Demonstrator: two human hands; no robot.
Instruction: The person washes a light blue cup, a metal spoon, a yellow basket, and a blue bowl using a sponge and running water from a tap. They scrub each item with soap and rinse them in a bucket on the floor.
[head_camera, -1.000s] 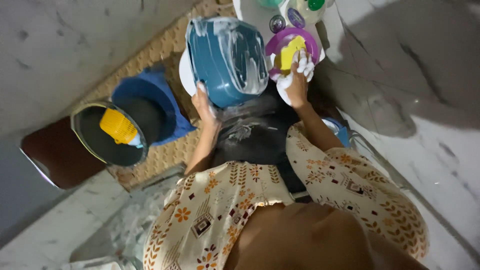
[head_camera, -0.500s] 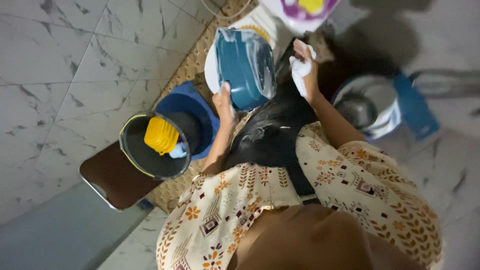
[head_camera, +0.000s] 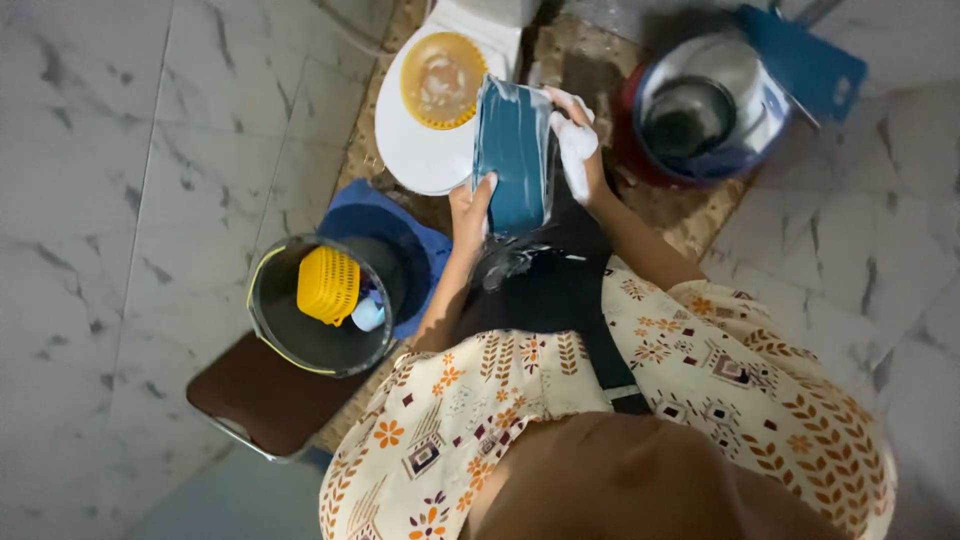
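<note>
1. Upper centre of the frame: my left hand (head_camera: 470, 205) clamps the soapy teal container (head_camera: 513, 155) on edge; my right hand (head_camera: 577, 150), foamy, presses its other face.
2. I judge the suds could let it slip onto the white plate (head_camera: 420, 155).
3. The steel pot (head_camera: 710, 110) crowds the right; the marble floor (head_camera: 120, 150) at left is open.

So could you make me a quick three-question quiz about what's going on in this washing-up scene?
1. True or false: the left hand grips the teal container.
2. Which hand is covered in white suds?
3. The yellow basket lies in: A) the dark pot, B) the white plate, C) the steel vessel.

Key: 1 true; 2 the right hand; 3 A.
</note>
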